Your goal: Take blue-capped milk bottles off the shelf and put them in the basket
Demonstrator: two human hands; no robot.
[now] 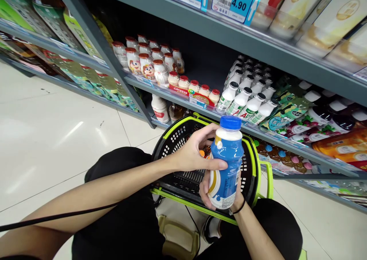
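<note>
A blue and white plastic bottle (229, 153) with a blue cap is held upright, slightly tilted, over the shopping basket. My left hand (195, 149) grips its upper left side, the thumb lying across the front of the label and the fingers partly hidden behind. Lower down, my right hand (205, 193) is wrapped round the bottle's base from behind; most of that palm is covered by the bottle. Below both hands is a black basket with a lime-green rim (170, 132). Some orange-capped items (202, 153) show inside it, largely hidden by my left hand.
Ahead runs a grey shelf unit (200, 28) with small red-capped bottles (147, 69), black-capped white bottles (242, 103) and pouches (286, 114). Cartons (329, 19) line the shelf above. A beige stool (179, 233) stands between my knees on the tiled floor (57, 130).
</note>
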